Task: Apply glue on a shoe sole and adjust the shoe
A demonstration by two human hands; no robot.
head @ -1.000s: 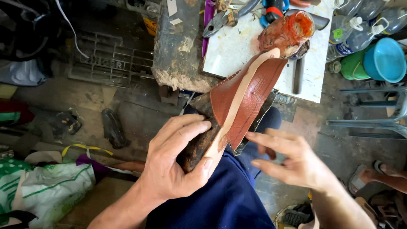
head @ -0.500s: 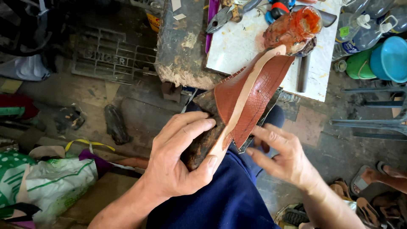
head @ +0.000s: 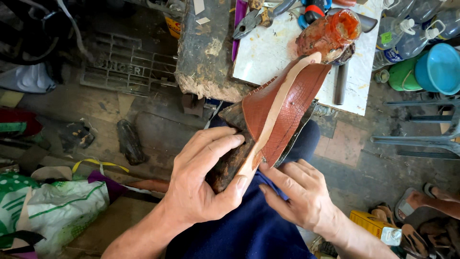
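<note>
Head view looks straight down on a reddish-brown leather upper (head: pixel 287 115) with a pale strip along its middle, mounted on a dark worn block (head: pixel 230 163) that rests on the lap, over dark blue trousers (head: pixel 249 225). The far tip of the leather reaches over the near edge of the white worktop (head: pixel 273 52) and almost meets an orange-red lump (head: pixel 328 36) lying there.

The left hand (head: pixel 201 187) wraps the near end of the block — its fingers (head: pixel 215 141) are pressed together over the top and the thumb pushes against the pale strip at the lower end. The right hand (head: pixel 302 196) lies just beside it on the right, fingers slightly spread, with the fingertips touching the lower edge of the leather; it pinches nothing that I can see.

On the worktop, pliers (head: pixel 254 19) lie near the far edge and a dark metal rod (head: pixel 341 84) lies by the near right corner. A thick, rough slab (head: pixel 206 48) stands against the left edge of the worktop.

Room to move is narrow: a blue basin (head: pixel 441 67) and plastic bottles (head: pixel 407 29) crowd the right side, and bags (head: pixel 52 206) lie on the dusty floor at the left. An iron treadle grate (head: pixel 127 67) lies on the floor at the far left.
</note>
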